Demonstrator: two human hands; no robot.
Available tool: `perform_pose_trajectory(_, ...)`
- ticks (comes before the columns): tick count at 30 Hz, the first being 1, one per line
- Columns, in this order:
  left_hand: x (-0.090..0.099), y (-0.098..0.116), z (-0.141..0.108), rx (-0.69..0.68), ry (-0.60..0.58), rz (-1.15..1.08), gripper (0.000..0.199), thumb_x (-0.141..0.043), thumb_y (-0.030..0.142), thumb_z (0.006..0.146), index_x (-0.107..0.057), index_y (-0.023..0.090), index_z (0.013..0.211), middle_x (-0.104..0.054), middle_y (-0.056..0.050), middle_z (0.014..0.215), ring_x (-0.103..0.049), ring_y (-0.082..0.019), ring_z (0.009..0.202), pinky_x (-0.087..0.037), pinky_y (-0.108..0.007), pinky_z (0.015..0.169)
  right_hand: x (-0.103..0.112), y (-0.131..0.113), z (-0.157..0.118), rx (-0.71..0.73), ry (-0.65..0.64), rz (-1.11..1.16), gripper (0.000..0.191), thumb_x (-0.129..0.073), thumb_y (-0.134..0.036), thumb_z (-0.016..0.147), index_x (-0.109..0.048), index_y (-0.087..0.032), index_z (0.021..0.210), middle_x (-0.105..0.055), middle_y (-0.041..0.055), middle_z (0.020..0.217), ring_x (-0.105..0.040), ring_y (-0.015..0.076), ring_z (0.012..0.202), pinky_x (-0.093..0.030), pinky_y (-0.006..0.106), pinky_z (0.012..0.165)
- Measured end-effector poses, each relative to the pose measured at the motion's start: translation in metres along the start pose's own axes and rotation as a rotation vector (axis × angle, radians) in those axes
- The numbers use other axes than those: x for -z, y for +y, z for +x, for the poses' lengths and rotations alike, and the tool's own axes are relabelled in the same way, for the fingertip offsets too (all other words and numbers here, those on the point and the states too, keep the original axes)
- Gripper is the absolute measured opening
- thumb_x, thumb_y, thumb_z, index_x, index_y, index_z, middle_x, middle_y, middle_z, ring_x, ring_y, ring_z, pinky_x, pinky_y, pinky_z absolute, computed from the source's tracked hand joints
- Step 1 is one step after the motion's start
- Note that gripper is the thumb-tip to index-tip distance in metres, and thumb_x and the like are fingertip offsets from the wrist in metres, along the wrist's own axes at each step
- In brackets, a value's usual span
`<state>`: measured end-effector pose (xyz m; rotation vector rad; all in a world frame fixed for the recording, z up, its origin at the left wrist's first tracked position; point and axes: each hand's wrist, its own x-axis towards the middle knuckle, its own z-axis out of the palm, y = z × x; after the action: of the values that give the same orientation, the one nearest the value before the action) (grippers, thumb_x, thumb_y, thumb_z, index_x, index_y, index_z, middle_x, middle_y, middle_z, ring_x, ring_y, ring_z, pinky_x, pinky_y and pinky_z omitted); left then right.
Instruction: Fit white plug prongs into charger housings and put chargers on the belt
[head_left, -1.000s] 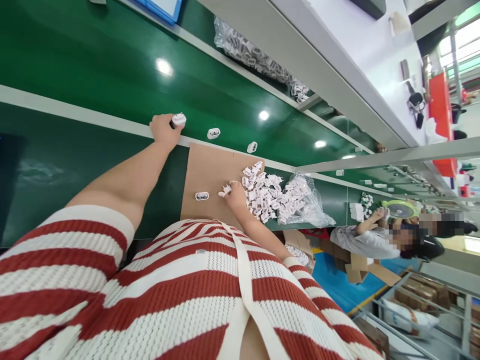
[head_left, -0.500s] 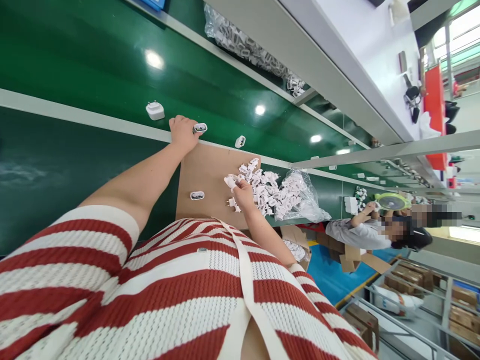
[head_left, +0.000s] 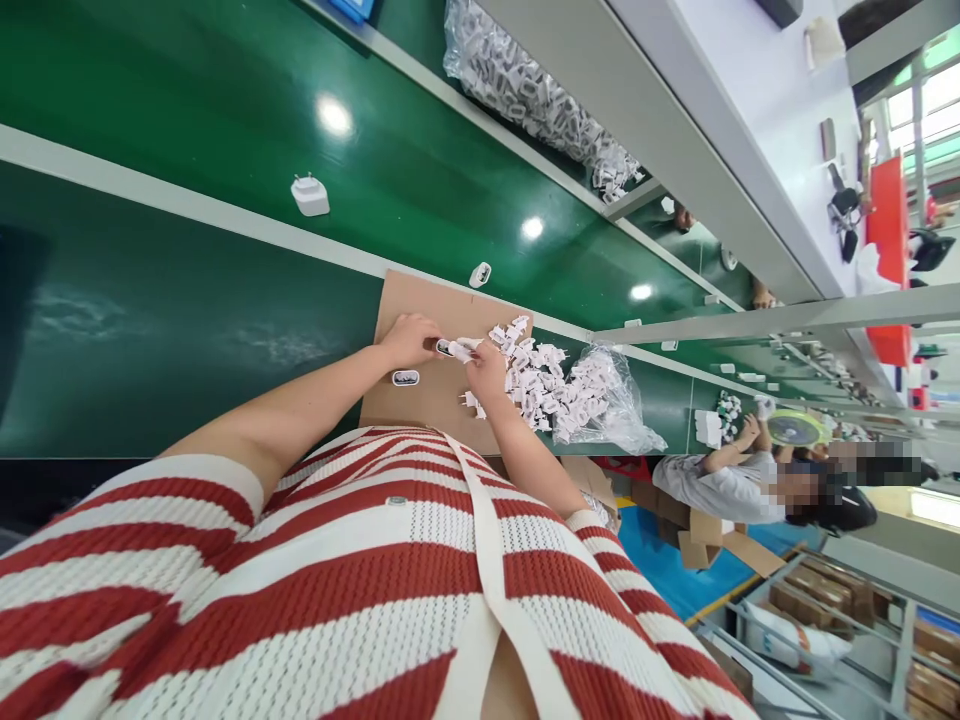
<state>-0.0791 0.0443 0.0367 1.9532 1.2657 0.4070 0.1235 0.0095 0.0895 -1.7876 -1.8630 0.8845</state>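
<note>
Over the cardboard sheet [head_left: 390,305], my left hand [head_left: 409,341] holds a white oval housing [head_left: 444,347] with its open side showing. Close beside it, my right hand [head_left: 486,370] is closed on a white plug part [head_left: 460,351], which meets or nearly meets the housing. Another white housing [head_left: 406,378] lies on the cardboard just below my left hand. To the right of my right hand is a pile of white plug parts [head_left: 536,375], spilling from a clear plastic bag [head_left: 626,410].
On the green belt [head_left: 225,130] sit a white plug adapter [head_left: 310,195] and a white housing [head_left: 480,274]. A metal post [head_left: 750,322] crosses at the right. Beyond the belt lies a large bag of white parts [head_left: 525,90]. A person in grey [head_left: 720,485] works farther along.
My left hand has come back from the belt's edge to the cardboard, bringing the housing to the part in my right hand. The view has shifted slightly.
</note>
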Motion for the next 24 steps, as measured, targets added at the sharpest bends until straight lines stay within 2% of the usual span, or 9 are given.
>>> perform_pose_trajectory(3, -0.005, -0.007, 0.0, -0.014, 0.057, -0.042, 0.029, -0.075, 0.048, 0.078, -0.078, 0.026, 0.097, -0.075, -0.005, 0.112, -0.059, -0.03, 0.115, -0.035, -0.047, 0.101, -0.011, -0.002, 0.007, 0.098, -0.057, -0.28, 0.026, -0.052, -0.004, 0.082, -0.072, -0.019, 0.091, -0.067, 0.0062, 0.092, -0.058, 0.0218, 0.092, -0.048, 0.033, 0.085)
perform_pose_trajectory(7, -0.011, -0.01, -0.002, -0.037, 0.105, -0.074, 0.027, -0.077, 0.048, 0.078, -0.078, 0.024, 0.091, -0.075, -0.006, 0.109, -0.06, -0.03, 0.112, -0.035, -0.047, 0.101, -0.018, -0.003, 0.011, 0.165, -0.09, -0.434, 0.022, -0.052, -0.002, 0.081, -0.065, -0.02, 0.081, -0.063, 0.0071, 0.091, -0.055, 0.0228, 0.09, -0.046, 0.032, 0.082)
perform_pose_trajectory(14, -0.013, -0.011, -0.002, -0.027, 0.102, -0.096, 0.029, -0.078, 0.046, 0.075, -0.078, 0.024, 0.093, -0.075, -0.006, 0.11, -0.06, -0.03, 0.111, -0.036, -0.047, 0.1, -0.015, -0.001, 0.008, 0.23, -0.084, -0.521, 0.02, -0.054, -0.001, 0.078, -0.062, -0.02, 0.079, -0.061, 0.0085, 0.092, -0.054, 0.0249, 0.094, -0.045, 0.033, 0.081)
perform_pose_trajectory(17, -0.013, -0.011, -0.001, -0.016, 0.099, -0.098, 0.03, -0.078, 0.047, 0.075, -0.079, 0.024, 0.094, -0.075, -0.006, 0.11, -0.06, -0.03, 0.112, -0.035, -0.048, 0.101, -0.015, 0.0, 0.007, 0.228, -0.074, -0.532, 0.02, -0.055, -0.002, 0.077, -0.062, -0.02, 0.08, -0.062, 0.0089, 0.093, -0.053, 0.0254, 0.094, -0.045, 0.034, 0.081)
perform_pose_trajectory(24, -0.011, -0.008, -0.002, -0.001, 0.084, -0.083, 0.031, -0.076, 0.048, 0.076, -0.08, 0.026, 0.098, -0.075, -0.005, 0.112, -0.06, -0.031, 0.114, -0.036, -0.048, 0.101, -0.016, 0.0, 0.006, 0.183, -0.147, -0.52, 0.021, -0.054, -0.002, 0.08, -0.064, -0.021, 0.081, -0.062, 0.0093, 0.095, -0.054, 0.0262, 0.099, -0.045, 0.035, 0.085)
